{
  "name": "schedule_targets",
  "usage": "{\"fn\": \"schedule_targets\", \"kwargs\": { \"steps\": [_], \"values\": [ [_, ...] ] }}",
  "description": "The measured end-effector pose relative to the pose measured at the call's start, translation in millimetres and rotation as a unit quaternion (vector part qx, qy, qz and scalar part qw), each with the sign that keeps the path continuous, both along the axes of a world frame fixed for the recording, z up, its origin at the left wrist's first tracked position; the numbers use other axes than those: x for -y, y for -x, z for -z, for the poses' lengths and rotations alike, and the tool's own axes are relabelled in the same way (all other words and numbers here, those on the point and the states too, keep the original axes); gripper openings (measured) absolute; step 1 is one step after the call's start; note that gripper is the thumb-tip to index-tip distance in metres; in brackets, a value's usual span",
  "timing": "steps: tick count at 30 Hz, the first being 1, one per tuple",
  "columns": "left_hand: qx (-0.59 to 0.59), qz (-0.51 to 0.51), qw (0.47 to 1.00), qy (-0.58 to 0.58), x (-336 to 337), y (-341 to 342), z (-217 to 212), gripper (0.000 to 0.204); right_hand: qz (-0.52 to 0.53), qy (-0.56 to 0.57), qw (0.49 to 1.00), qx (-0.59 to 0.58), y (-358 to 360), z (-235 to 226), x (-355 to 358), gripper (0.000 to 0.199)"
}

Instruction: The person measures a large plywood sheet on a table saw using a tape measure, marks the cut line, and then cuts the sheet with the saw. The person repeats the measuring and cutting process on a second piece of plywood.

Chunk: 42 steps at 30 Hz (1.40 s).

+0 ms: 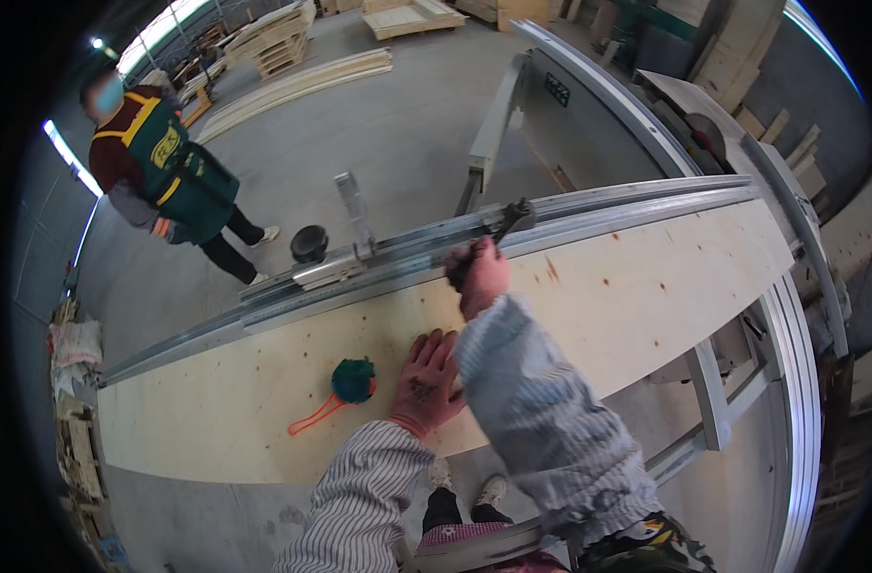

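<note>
L arm [360, 501]: thin-striped grey/white sleeve, red cuff. R arm [541, 411]: mottled grey-white knit sleeve.

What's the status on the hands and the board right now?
Left hand flat on plywood board. Right hand shut on dark clamp handle at metal rail. Orange-handled brush lies beside left hand.

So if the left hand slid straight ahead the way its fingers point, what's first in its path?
Bare plywood panel first, then probably the right hand gripping the black clamp handle at the metal rail; depth is hard to judge.
</note>
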<state>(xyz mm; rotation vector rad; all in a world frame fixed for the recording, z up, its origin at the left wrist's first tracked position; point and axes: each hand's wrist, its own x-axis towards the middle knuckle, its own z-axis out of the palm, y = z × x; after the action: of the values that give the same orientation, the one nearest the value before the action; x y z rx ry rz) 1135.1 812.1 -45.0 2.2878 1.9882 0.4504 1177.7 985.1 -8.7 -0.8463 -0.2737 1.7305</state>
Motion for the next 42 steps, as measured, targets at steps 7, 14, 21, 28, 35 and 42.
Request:
{"fn": "schedule_targets", "kwargs": {
  "steps": [7, 14, 21, 28, 35, 42],
  "values": [
    [0.12, 0.024, 0.992, -0.041, 14, 14, -11, 0.049, -0.218, -0.145, 0.892, 0.369, -34, -18, 32, 0.023],
    [-0.004, -0.096, 0.985, -0.144, 80, 65, -48, 0.049, -0.186, -0.521, 0.247, 0.796, -44, -39, -43, 0.013],
    [0.084, -0.216, 0.971, -0.051, 71, 83, -32, 0.066, -0.26, -0.482, 0.187, 0.816, 5, -45, -47, 0.014],
    [0.04, -0.182, 0.979, -0.081, 60, 90, -3, 0.059, 0.033, -0.496, 0.485, 0.719, -95, -10, 19, 0.04],
    [0.024, -0.158, 0.984, -0.083, 67, 97, 7, 0.06, 0.381, 0.11, 0.722, 0.566, -305, 55, 67, 0.049],
    [0.019, -0.175, 0.978, -0.11, 80, 99, 9, 0.061, 0.272, 0.183, 0.805, 0.496, -287, 104, 57, 0.045]
  ]
}}
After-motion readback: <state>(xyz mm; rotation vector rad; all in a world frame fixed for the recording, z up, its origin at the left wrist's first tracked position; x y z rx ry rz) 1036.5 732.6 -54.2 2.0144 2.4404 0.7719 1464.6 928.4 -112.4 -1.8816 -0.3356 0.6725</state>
